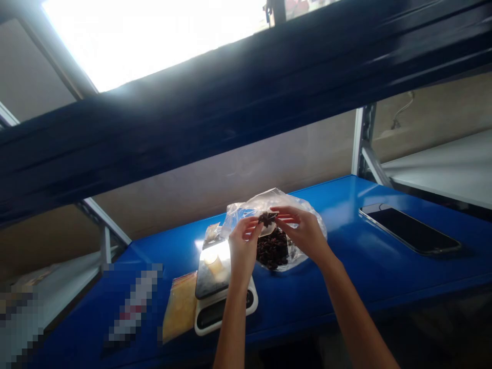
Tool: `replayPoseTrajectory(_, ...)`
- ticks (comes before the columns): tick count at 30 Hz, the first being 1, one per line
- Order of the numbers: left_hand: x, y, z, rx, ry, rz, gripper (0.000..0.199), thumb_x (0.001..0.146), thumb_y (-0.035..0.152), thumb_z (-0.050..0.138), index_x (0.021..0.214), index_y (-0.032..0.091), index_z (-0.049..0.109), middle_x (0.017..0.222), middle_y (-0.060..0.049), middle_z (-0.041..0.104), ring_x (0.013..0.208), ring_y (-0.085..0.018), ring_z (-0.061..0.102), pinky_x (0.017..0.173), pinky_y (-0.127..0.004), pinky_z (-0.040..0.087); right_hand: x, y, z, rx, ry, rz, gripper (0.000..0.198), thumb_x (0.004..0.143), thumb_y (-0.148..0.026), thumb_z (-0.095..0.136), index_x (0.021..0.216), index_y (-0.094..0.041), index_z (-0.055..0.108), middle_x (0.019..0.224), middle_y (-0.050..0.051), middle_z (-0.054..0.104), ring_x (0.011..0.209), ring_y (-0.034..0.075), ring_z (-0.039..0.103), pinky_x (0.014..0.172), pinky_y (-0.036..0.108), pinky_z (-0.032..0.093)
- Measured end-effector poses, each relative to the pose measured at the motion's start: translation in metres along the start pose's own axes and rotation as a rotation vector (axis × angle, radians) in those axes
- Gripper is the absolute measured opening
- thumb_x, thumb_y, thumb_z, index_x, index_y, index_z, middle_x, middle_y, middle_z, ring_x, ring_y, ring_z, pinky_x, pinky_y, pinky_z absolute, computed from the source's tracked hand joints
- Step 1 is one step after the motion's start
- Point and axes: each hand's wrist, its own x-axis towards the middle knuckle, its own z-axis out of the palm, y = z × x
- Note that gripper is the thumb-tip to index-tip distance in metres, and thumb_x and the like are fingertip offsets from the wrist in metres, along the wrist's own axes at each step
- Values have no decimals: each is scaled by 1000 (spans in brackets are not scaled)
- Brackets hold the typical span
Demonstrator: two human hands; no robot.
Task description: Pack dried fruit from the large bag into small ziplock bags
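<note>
Pinching a small dark star-shaped piece [266, 219] between them, both hands are raised just above the open mouth of a clear plastic bag [246, 207] that lies on the blue bench [346, 266]. The left hand [243, 243] has its fingertips curled narrow onto the left side of the piece, and the right hand [303, 230] closes thumb and forefinger onto its right side, so the piece is held from both ends. Inside the bag, directly below the hands, sits a heap of more dark brown pieces [273, 250]. Just left of the bag, and partly under the left forearm, stands a small white kitchen scale [215, 302] with a dark weighing plate, on which a small pale object [214, 264] rests; what it is cannot be told. Beside the scale to the left lies a flat yellowish packet [180, 306]. Well apart to the right, a dark phone [409, 229] lies face up on the bench. A dark shelf beam [246, 102] crosses overhead.
</note>
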Motion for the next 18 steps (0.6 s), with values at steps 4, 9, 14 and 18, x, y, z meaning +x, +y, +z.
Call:
replayPoseTrajectory(4,-6,-4,1,-100,30,-26,22,74,36,69,86,18,65,77,-4,72,70,-18,68,62,-26,50,-3,1,2,0,-58,-25,25,84,-31,57,102,-20,71,103,7,73,92,22,69,80,39,57)
replayPoseTrajectory(9,-13,-6,-2,-146,127,-35,25,73,35,71,84,19,56,68,-1,70,68,-18,68,57,-23,47,-5,-2,4,-3,-110,-18,30,87,-30,49,109,-20,68,106,7,72,96,22,67,81,37,54)
replayPoseTrajectory(14,-21,-7,-4,-135,162,-20,25,75,35,69,86,19,54,70,-1,71,62,-17,68,59,-24,49,-8,-5,7,-45,-103,13,33,91,-39,46,106,-19,68,94,6,73,89,22,67,70,32,53)
replayPoseTrajectory(18,-26,-8,-2,-158,171,-41,35,76,34,70,104,18,58,75,-2,73,72,-19,71,70,-28,54,-8,-2,9,-19,-19,26,26,86,-40,55,97,-20,69,94,6,72,84,21,67,60,29,54)
